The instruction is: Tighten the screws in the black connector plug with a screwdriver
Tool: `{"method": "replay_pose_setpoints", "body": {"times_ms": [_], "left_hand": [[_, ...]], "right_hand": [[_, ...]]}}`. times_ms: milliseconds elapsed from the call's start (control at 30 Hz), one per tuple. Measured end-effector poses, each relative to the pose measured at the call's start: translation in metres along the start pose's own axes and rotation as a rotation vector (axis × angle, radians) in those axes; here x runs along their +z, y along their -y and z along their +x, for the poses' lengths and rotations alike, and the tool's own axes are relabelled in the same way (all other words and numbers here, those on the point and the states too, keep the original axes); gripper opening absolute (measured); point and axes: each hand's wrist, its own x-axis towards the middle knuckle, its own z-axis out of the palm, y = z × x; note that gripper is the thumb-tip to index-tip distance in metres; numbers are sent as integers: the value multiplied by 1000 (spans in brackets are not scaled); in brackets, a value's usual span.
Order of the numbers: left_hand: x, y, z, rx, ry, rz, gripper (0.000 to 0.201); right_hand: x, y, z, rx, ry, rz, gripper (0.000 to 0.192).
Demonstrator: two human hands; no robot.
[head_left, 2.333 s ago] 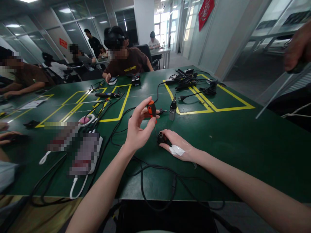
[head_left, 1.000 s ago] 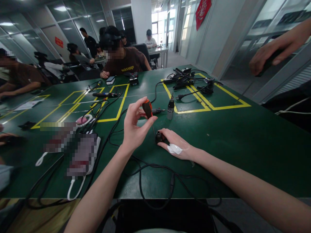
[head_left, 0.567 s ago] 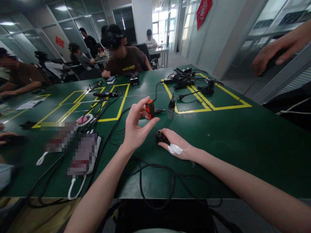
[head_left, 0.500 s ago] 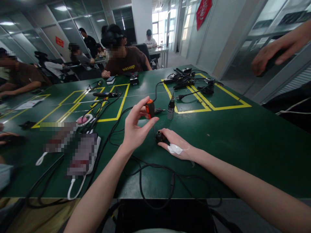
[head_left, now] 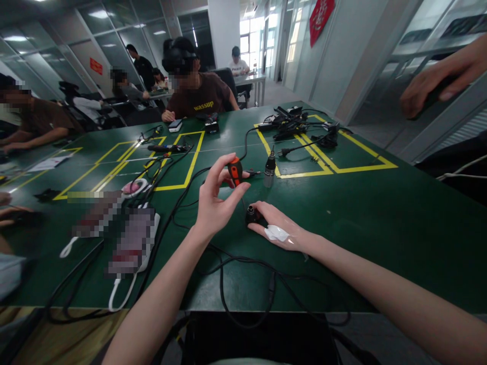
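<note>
My left hand (head_left: 217,196) is closed on a screwdriver (head_left: 235,171) with an orange and black handle. Its thin shaft points down toward a small black cylindrical part (head_left: 251,215) with a metal ring at the top; I cannot tell whether the tip touches it. The fingers and thumb of my right hand (head_left: 277,223) grip that part on the green table. White tissue is taped to the back of this hand. Behind the hands stands an upright black tool piece (head_left: 270,170) with a clear lower section and a pointed metal tip.
Black cables (head_left: 247,259) loop across the green table (head_left: 365,228). Two phones or power banks (head_left: 131,241) lie at the left. A pile of black tools (head_left: 285,124) sits behind, near yellow tape. Another person's hand (head_left: 437,88) reaches in at the right; people sit opposite.
The whole view has shifted slightly. The orange and black handle has turned a little in my left hand, and my right hand keeps its hold on the black part.
</note>
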Motion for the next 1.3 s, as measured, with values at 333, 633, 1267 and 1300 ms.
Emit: {"method": "replay_pose_setpoints", "body": {"times_ms": [333, 633, 1267, 1300], "left_hand": [[3, -1, -4, -1, 70, -15, 55], [1, 5, -3, 38, -24, 31, 63], [2, 0, -1, -17, -36, 19, 64], [2, -1, -2, -21, -25, 5, 64]], "right_hand": [[3, -3, 0, -13, -36, -16, 27], [2, 0, 1, -7, -13, -27, 26], [3, -2, 1, -8, -7, -11, 29], [2, -1, 1, -6, -6, -13, 29]]}}
